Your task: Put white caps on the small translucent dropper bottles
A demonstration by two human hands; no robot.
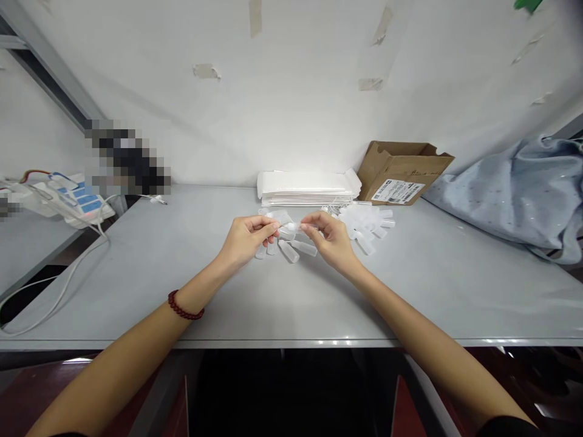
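Note:
My left hand [248, 238] and my right hand [331, 241] are raised close together above the far middle of the table. Thumb and forefinger are pinched on each hand. Between the fingertips is a small translucent white plastic piece [290, 227], gripped from both sides; its exact shape is too small to make out. Just below lie several translucent plastic tubes [288, 251], partly covered by my left fingers. A larger heap of similar tubes [362, 221] spreads beyond my right hand. A dark red beaded bracelet [184, 306] circles my left wrist.
A stack of flat white packs [307, 187] lies against the wall. Beside it stands an open brown cardboard box [401, 170] with a label. A light blue cloth bag [514, 194] rests at the right. Power strips [82, 197] and white cables [75, 267] occupy the left side.

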